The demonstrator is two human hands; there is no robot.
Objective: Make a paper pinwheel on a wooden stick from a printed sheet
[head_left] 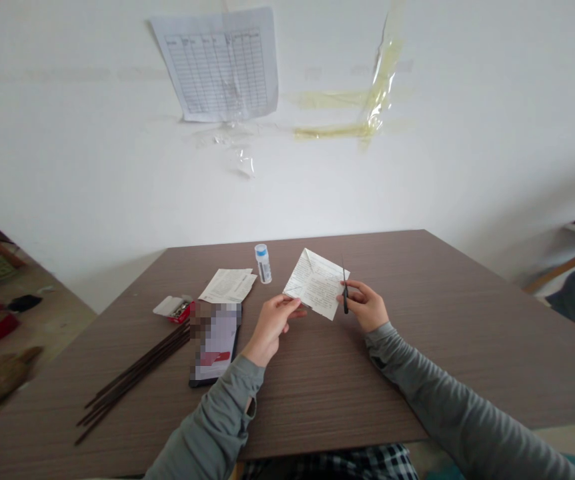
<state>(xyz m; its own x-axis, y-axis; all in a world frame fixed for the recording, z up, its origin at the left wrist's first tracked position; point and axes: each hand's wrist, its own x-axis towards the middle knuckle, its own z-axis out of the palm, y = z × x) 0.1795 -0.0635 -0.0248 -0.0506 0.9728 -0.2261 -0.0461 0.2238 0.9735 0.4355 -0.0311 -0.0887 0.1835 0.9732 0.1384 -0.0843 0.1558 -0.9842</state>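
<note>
Here, the folded paper (316,283) is held up just above the brown table (417,320), between the two hands. Beside the left grip, on its outer side, lies a phone (216,343) flat on the table, and further out from it a bundle of thin dark sticks (135,377) runs slantwise toward the table edge. Beyond the phone, away from the person, sit a small open box (173,307) and a second printed sheet (229,285). A small white bottle with a blue cap (262,263) stands upright just behind the held paper, near its far left corner. Nothing lies between the two hands except the paper itself.

The left hand (273,323) pinches the lower left edge of the paper, thumb on top, fingers closed on it. The right hand (366,305) is closed around small dark scissors (344,293); their blades point up and lie along the right edge of the paper. Whether the blades are open I cannot tell. Both forearms, in grey sleeves, reach forward over the table from the near edge.
</note>
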